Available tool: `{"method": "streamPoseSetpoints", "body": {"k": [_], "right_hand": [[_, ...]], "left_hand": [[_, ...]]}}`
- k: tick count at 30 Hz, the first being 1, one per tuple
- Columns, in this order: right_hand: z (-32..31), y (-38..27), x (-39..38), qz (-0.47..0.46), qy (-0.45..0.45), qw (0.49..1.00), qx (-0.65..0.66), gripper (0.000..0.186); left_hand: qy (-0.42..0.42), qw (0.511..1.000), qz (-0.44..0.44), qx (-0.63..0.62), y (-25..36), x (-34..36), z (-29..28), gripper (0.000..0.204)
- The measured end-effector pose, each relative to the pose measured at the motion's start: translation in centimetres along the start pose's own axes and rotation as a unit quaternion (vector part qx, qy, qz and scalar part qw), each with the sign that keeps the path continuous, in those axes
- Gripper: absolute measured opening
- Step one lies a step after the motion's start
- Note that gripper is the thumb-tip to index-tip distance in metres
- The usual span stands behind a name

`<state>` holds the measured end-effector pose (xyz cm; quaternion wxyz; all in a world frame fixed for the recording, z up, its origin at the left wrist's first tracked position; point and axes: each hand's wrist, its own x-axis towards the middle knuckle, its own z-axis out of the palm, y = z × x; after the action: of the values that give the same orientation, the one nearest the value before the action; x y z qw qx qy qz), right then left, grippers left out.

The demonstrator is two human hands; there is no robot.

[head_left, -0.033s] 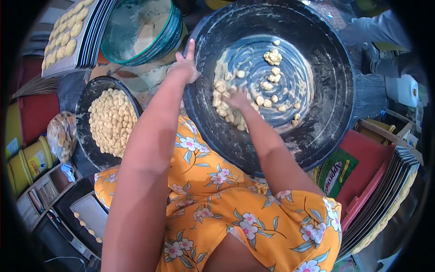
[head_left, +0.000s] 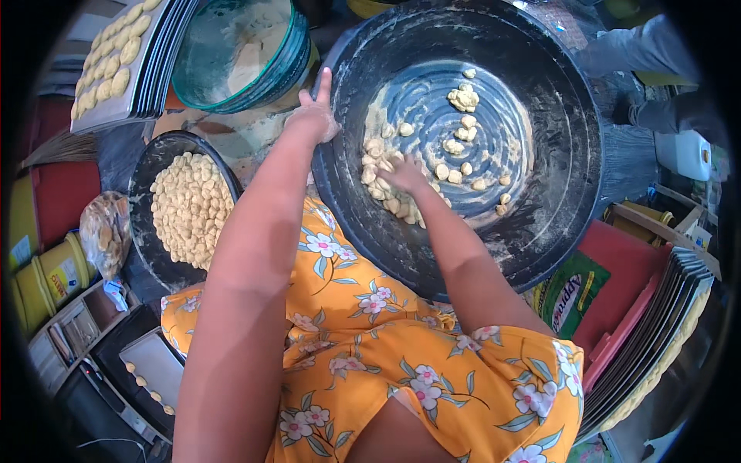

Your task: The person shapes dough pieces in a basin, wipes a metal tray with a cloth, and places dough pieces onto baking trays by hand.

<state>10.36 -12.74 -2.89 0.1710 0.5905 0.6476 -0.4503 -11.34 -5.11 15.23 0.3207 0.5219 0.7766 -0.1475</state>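
A large black round basin (head_left: 567,154) stands before me, its bottom ringed and dusted with flour. My left hand (head_left: 312,122) grips its left rim, one finger stretched out along the edge. Inside, my right hand (head_left: 404,174) reaches down onto a heap of small dough pieces (head_left: 394,205) at the basin's lower left. Its fingers look spread over the pieces, and their tips are partly hidden. More dough pieces (head_left: 454,177) lie scattered across the middle, with a lumpy dough cluster (head_left: 463,98) farther back.
Left of the basin, a smaller black basin (head_left: 144,231) holds many dough pieces. A green tub (head_left: 292,58) with flour stands behind it. Stacked trays (head_left: 116,106) bearing dough rounds rise at far left; another tray stack (head_left: 656,324) stands at right. A person's leg (head_left: 641,54) shows at the upper right.
My right hand, blurred before, now shows more sharply over the dough heap in nearly the same place. My left hand stays on the rim.
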Motion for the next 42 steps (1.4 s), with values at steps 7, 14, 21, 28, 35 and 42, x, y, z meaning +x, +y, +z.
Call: {"method": "streamPoseSetpoints", "body": {"k": [7,14,21,28,35,42], "right_hand": [[1.9,3.7,-4.2,-0.040,-0.014,0.999,-0.005,0.124],[2.8,1.0,-4.0,-0.038,0.131,0.990,-0.040,0.085],[0.8,7.3,-1.4,-0.098,0.109,0.925,0.349,0.062],[-3.3,5.9,-5.4,-0.122,0.114,0.707,0.688,0.047],[5.2,3.7,-6.4,-0.109,0.051,0.989,0.084,0.079],[-2.0,-3.9,-11.0,-0.127,-0.023,0.868,0.479,0.050]], "left_hand": [[-0.008,1.000,0.014,-0.007,0.2,-0.4,-0.3,0.106],[0.007,0.997,0.061,0.048,-1.3,-2.6,-0.5,0.100],[0.142,0.940,0.308,-0.043,-5.4,-18.6,-1.4,0.062],[0.208,0.912,0.326,-0.141,-13.4,-26.8,-2.0,0.056],[0.250,0.857,0.332,-0.304,-16.6,-24.6,1.6,0.041],[0.232,0.832,0.269,-0.427,-18.2,-24.6,1.5,0.036]]}}
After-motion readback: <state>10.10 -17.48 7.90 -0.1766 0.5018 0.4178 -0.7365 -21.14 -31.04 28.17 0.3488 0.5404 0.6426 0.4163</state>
